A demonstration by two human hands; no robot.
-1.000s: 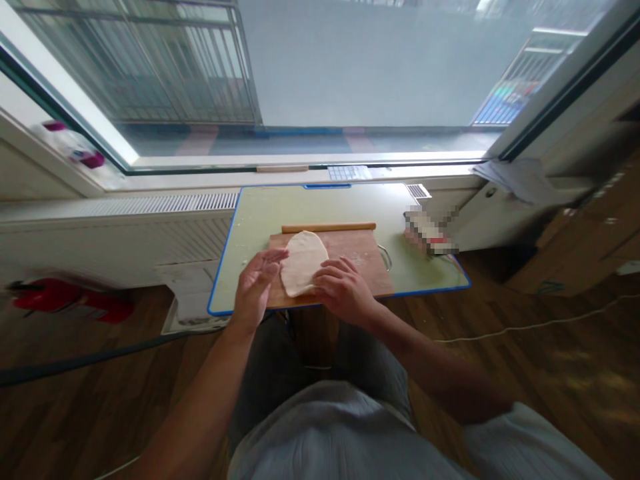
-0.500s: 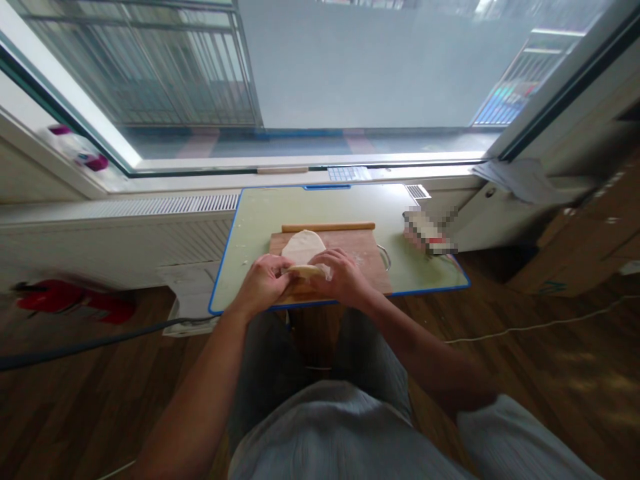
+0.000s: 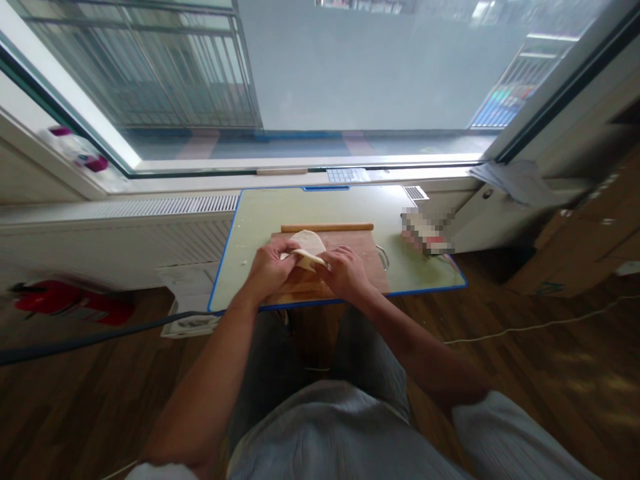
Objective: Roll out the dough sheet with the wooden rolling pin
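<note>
A flat, pale sheet of dough [image 3: 307,241] lies on a wooden cutting board [image 3: 357,247]. Its near edge is lifted and folded over between my hands. My left hand [image 3: 271,270] pinches the left end of that fold, and my right hand [image 3: 347,272] grips the right end. Fingers of both hands are closed on the dough and cover part of it. Just beyond the board's far edge lies a wooden rolling pin [image 3: 327,227].
The board rests on a pale green table [image 3: 260,207] with a blue rim. A pixelated item [image 3: 425,232] is at its right side. A window and radiator [image 3: 190,203] stand behind. A red fire extinguisher [image 3: 75,301] lies at left, cardboard boxes [image 3: 590,233] at right.
Both hands have moved slightly away from me, carrying the near edge of the dough further over the sheet. Less of the flat part shows now.
</note>
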